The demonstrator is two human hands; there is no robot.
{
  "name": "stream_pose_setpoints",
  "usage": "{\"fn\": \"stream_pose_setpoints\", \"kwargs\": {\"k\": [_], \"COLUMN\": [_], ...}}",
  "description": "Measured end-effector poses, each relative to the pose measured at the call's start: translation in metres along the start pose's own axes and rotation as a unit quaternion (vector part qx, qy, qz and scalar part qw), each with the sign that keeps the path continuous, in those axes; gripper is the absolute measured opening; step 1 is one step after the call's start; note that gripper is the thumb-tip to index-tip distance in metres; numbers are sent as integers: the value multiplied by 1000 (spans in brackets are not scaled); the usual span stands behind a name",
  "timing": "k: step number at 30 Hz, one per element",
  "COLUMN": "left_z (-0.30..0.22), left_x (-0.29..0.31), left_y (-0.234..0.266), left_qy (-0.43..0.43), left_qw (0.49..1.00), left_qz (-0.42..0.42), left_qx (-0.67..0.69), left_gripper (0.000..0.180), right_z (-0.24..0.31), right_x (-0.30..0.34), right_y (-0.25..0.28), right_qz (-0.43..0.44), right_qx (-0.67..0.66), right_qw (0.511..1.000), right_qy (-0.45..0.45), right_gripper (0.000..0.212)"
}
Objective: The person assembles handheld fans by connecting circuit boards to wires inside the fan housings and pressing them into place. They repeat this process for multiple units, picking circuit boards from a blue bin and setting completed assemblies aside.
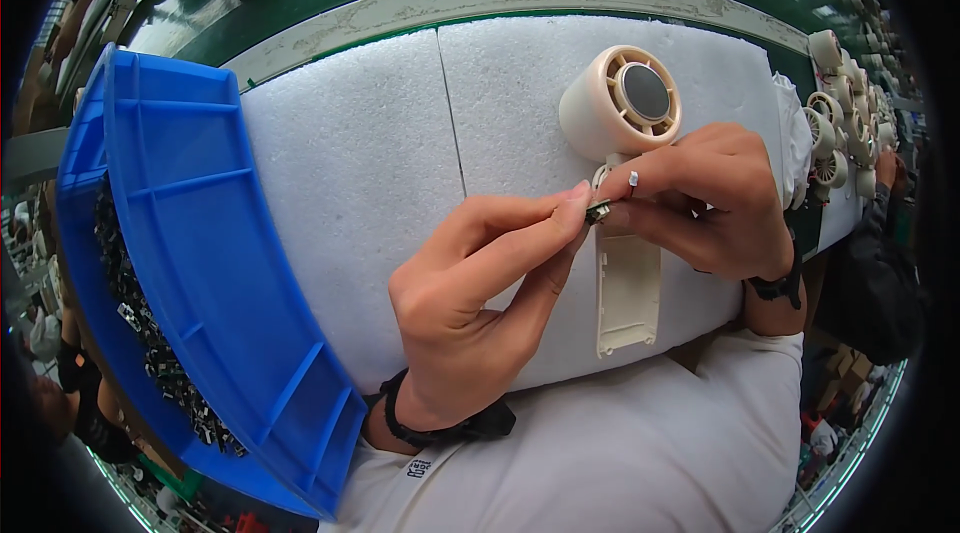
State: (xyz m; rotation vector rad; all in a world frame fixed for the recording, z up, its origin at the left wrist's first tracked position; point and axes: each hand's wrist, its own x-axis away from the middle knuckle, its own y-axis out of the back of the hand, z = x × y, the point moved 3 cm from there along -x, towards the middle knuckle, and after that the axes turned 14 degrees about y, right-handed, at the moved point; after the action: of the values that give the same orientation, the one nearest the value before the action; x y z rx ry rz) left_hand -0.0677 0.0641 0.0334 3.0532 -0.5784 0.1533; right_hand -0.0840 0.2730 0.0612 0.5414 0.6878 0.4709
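My left hand [470,298] pinches a small green circuit board [597,212] between thumb and fingertips. Close against its right end, my right hand [720,198] is closed, thumb and index finger together; what lies between them is hidden. A little white plug [633,179] on a thin dark wire rests across the right index finger. Just beyond the hands, a cream handheld fan [590,118] lies with its round head facing right, a grey disc in its middle. Its open handle shell [628,298] extends toward me beneath the fingers, its upper part covered by them.
White foam sheets [350,133] cover the work surface, with a seam between them. A tilted blue bin [200,223] stands at left, next to many small dark parts [165,353]. More cream fan heads [835,123] crowd the far right, near another person's hand [886,168].
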Motion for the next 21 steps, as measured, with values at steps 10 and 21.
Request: {"fn": "stream_pose_setpoints", "kwargs": {"k": [10, 21], "left_z": [-2, 0], "left_x": [1, 0], "left_y": [-1, -3], "left_qy": [38, 71], "left_qw": [993, 985], "left_qz": [-39, -22], "left_qx": [104, 158], "left_gripper": [35, 32], "right_z": [13, 6], "right_x": [-8, -5], "right_y": [6, 4], "right_qz": [-55, -52], "right_qx": [-157, -250], "right_qw": [971, 940], "right_qy": [-173, -225], "right_gripper": [17, 18]}}
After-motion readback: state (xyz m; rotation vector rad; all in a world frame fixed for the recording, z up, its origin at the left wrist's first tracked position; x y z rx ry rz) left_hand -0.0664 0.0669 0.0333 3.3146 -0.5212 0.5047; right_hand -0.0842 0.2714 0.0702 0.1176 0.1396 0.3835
